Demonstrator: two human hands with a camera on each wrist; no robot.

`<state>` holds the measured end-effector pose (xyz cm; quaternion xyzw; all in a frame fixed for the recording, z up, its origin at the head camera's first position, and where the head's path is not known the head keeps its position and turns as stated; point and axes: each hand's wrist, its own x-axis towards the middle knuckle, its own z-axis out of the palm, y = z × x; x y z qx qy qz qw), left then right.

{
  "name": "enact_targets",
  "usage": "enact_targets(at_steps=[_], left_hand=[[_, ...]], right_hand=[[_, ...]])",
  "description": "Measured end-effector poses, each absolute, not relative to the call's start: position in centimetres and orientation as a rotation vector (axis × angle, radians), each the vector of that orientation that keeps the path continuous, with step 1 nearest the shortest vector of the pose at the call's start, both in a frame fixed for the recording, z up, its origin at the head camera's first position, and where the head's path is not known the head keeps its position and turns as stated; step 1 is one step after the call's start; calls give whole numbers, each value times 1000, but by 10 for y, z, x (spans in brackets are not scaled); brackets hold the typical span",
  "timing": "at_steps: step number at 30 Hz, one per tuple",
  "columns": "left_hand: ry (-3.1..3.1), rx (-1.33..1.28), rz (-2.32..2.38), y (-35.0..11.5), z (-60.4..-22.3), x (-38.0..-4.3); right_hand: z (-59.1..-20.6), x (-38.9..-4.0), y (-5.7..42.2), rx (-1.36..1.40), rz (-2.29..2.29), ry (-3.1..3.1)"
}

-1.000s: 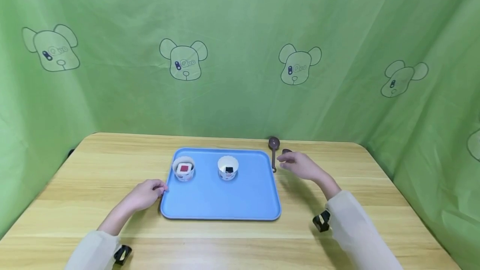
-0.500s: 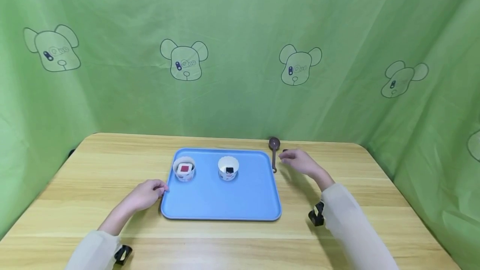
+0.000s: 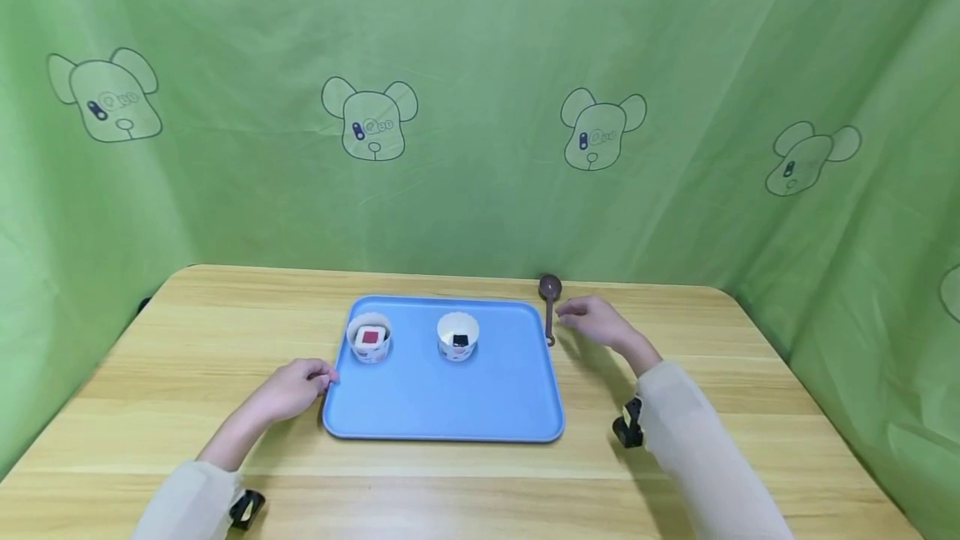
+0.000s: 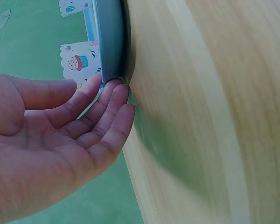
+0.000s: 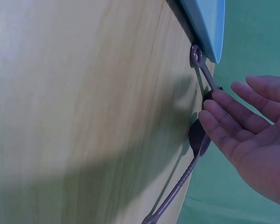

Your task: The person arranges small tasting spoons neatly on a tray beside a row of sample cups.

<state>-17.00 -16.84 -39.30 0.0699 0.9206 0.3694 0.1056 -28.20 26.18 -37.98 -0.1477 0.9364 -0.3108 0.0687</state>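
Note:
My left hand is at the left edge of a blue tray. In the left wrist view its relaxed fingertips touch the tray's rim, with the thumb held apart from it. Two paper cupcake cups stand on the tray: the left cup holds a white block with a red top, the middle cup a small black-topped piece. My right hand hovers with loose fingers just right of a dark brown spoon. A second brown spoon lies below that hand in the right wrist view; in the head view the hand hides it.
The wooden table carries the tray near its far side. The first spoon's ring-ended handle lies close against the tray's right edge. A green curtain with printed bear heads hangs behind and at both sides of the table.
My right hand and forearm have shifted slightly left and away from me, and the second spoon's bowl has gone out of sight behind the hand. The left hand stays at the tray.

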Motion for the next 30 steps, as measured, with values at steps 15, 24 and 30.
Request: enact_targets(at_steps=[15,24,30], left_hand=[[2702,200,1092,-169,-394,-171],[2703,202,1097,-169,-394,-172],[2705,198,1099,-169,-394,-171]], right_hand=[[-367,-288,264,-375,-1000,2664],[-362,-287,260,-328,-1031,2609],[-369,-292,260,-377,-1007,2631]])
